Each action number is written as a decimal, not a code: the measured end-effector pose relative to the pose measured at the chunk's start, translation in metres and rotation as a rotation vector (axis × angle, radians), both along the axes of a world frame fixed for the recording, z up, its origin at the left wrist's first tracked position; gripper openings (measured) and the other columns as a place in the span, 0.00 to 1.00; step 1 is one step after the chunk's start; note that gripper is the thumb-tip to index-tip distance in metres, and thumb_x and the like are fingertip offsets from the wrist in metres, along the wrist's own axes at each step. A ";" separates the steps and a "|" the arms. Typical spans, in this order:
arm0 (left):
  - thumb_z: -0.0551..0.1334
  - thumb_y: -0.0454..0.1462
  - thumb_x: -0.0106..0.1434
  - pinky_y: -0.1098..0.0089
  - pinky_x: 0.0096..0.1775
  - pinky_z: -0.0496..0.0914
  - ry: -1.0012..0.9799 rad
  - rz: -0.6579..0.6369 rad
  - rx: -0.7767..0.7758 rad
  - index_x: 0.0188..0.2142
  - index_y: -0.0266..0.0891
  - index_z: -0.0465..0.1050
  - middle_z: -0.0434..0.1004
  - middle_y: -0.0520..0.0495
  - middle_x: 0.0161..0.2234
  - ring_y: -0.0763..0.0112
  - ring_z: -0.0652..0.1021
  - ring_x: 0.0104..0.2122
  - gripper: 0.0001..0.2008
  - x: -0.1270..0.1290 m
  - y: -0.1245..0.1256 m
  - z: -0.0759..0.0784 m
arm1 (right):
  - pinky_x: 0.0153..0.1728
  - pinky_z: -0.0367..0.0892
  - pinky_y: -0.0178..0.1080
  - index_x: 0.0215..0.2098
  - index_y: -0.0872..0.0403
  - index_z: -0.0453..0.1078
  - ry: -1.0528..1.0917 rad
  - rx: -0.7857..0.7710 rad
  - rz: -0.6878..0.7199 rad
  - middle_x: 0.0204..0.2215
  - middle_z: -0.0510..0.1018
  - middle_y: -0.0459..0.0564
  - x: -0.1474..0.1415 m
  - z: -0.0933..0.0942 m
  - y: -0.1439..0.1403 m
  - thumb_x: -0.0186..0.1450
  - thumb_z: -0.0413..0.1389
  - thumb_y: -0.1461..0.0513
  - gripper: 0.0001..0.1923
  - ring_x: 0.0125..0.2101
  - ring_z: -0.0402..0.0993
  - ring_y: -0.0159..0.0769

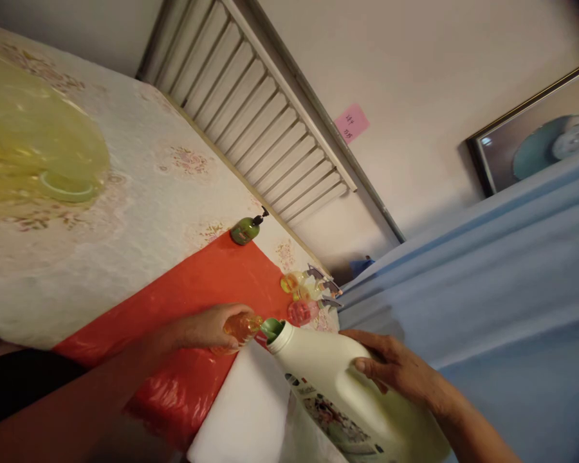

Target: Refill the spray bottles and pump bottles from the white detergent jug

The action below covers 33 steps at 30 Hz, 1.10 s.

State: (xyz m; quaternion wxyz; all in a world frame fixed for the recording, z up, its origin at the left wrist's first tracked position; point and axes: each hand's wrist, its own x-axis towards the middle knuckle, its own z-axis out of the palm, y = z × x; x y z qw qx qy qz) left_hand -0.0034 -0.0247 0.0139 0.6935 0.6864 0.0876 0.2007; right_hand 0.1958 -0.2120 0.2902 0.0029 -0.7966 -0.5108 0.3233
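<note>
My left hand (pixel 207 326) grips a small orange transparent bottle (pixel 241 328) over the red sheet (pixel 207 283). A large white jug (pixel 338 386) with a printed label is held in my right hand (pixel 395 370) and tilted, its green spout (pixel 271 329) almost touching the small bottle's mouth. Whether liquid is flowing cannot be seen.
A green pump bottle (pixel 246 229) stands at the red sheet's far edge. Several small coloured spray bottles (pixel 306 296) cluster near the table's end. A yellow translucent cover (pixel 29 141) lies on the floral tablecloth (pixel 139 193). Blue cloth (pixel 487 289) hangs at the right, and a louvred shutter (pixel 265 122) lines the wall.
</note>
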 end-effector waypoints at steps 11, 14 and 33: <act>0.65 0.34 0.49 0.65 0.42 0.70 0.009 0.021 0.007 0.49 0.41 0.69 0.78 0.48 0.44 0.55 0.77 0.45 0.25 -0.001 -0.001 0.003 | 0.22 0.62 0.33 0.63 0.53 0.64 -0.010 -0.009 -0.006 0.39 0.77 0.53 -0.002 0.001 0.001 0.62 0.56 0.44 0.36 0.27 0.66 0.33; 0.66 0.34 0.48 0.64 0.46 0.69 0.004 0.043 0.028 0.50 0.42 0.69 0.78 0.47 0.47 0.54 0.76 0.48 0.27 0.000 0.000 0.000 | 0.22 0.61 0.32 0.63 0.53 0.63 0.002 -0.009 -0.013 0.38 0.77 0.53 -0.002 0.001 0.001 0.62 0.56 0.44 0.36 0.27 0.66 0.33; 0.65 0.34 0.48 0.66 0.41 0.70 0.016 0.018 0.006 0.51 0.42 0.69 0.78 0.48 0.45 0.54 0.77 0.45 0.28 0.001 -0.001 -0.002 | 0.22 0.63 0.32 0.63 0.53 0.63 -0.015 -0.005 -0.025 0.39 0.77 0.53 -0.001 0.002 0.001 0.62 0.57 0.45 0.36 0.29 0.68 0.34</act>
